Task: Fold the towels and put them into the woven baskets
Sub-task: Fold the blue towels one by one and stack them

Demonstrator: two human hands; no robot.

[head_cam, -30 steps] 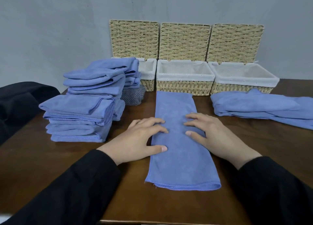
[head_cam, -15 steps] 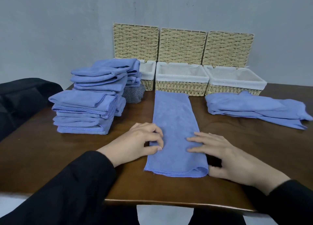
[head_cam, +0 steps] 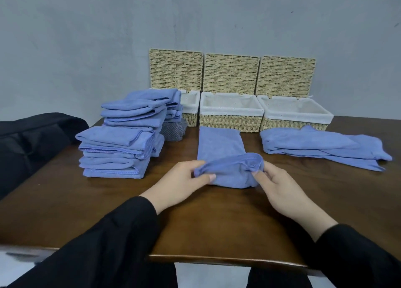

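A dark wooden surface (head_cam: 217, 218) carries the scene, its near edge cut across by the person's black sleeves (head_cam: 104, 244) and its left side overlapped by a black fabric mass (head_cam: 32, 135) too dark to identify. Three woven baskets (head_cam: 231, 122) with white liners stand in a row against a grey wall (head_cam: 86, 38), lids raised upright behind them — the left basket (head_cam: 191, 112) is largely hidden behind a tall stack of folded blue towels (head_cam: 121, 148), and a grey striped cloth (head_cam: 173, 131) behind that stack shows only in part. To the right, just before the right basket (head_cam: 297, 116), lies a loose pile of unfolded blue towels (head_cam: 321, 148). No brand, label or writing can be read anywhere.

At centre, a long blue towel (head_cam: 221, 144) lies lengthwise in front of the middle basket, its near end lifted and turned back over itself. The left hand (head_cam: 184, 179) pinches the left corner of that raised end between thumb and fingers; the right hand (head_cam: 280, 185) grips the right corner, its fingertips partly buried in the fold — both hands closed on the cloth, just above the surface. The baskets' interiors, as far as they show, hold only lining.
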